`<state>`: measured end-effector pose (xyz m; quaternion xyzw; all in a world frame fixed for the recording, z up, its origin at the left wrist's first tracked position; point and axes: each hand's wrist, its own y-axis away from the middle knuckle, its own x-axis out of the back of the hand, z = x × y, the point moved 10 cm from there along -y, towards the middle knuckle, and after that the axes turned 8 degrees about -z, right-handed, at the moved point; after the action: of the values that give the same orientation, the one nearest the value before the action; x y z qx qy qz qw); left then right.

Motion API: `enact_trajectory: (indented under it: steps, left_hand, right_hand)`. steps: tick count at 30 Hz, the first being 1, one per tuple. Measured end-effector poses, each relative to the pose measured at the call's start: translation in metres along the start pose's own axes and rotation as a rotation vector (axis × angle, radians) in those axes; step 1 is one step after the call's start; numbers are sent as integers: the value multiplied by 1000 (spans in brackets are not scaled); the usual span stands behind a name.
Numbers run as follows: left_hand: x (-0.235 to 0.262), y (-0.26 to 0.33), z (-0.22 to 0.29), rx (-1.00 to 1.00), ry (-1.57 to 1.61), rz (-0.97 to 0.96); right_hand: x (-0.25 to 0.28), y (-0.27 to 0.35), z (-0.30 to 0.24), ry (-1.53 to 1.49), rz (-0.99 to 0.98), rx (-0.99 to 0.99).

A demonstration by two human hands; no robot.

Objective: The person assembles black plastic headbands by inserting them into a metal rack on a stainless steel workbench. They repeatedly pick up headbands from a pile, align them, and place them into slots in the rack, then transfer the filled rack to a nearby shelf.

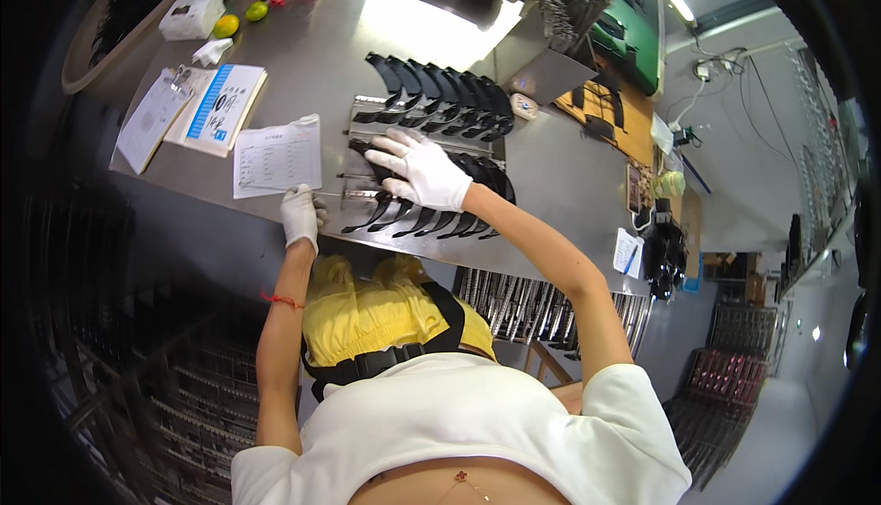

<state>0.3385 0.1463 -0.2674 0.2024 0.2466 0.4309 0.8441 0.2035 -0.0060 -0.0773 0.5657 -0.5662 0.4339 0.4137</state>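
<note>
- Here, nearest me, my left hand [300, 215] in its white glove rests at the near edge of the worktop [569, 184], fingers curled and closed; I cannot tell whether they grip anything.
- Just beyond, my right hand [418, 170], also gloved, lies with fingers spread, pressing on a black curved piece [369, 158] in the middle of the metal rack [360, 184].
- A row of black curved pieces [431, 220] hangs off the rack's near side, below my right hand.
- A second row [440, 96] fans out along the rack's far side.
- A printed sheet [275, 156] lies just left of the rack, near my left hand.
- Farther left sit a clipboard [151, 117] and a booklet [220, 106].
- At the far left corner, two small round fruits [240, 18] lie beside a white box [190, 16].
</note>
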Motion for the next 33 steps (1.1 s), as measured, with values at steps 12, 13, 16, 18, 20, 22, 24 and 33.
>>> enact_trajectory:
  steps: [12,13,16,18,20,22,24,33]
  left_hand:
    - [-36,10,-16,117,-189,-202]
    - [-36,11,-18,166,-251,-221]
    - [-44,19,-19,334,-319,-519]
    - [-26,15,-2,338,-195,-462]
    - [0,8,15,235,88,-208]
    - [2,9,23,97,29,-155]
    - [-34,20,0,125,-299,-374]
    - [-17,5,-2,43,-121,-240]
  right_hand:
    - [3,2,-5,51,69,72]
    - [1,3,-4,57,49,63]
    - [12,16,-1,42,79,108]
    - [11,29,10,23,-19,91]
    - [12,45,24,57,-66,34]
    - [18,57,32,46,-34,12]
    - [20,65,35,46,-10,3]
    - [12,129,97,-148,-236,-313]
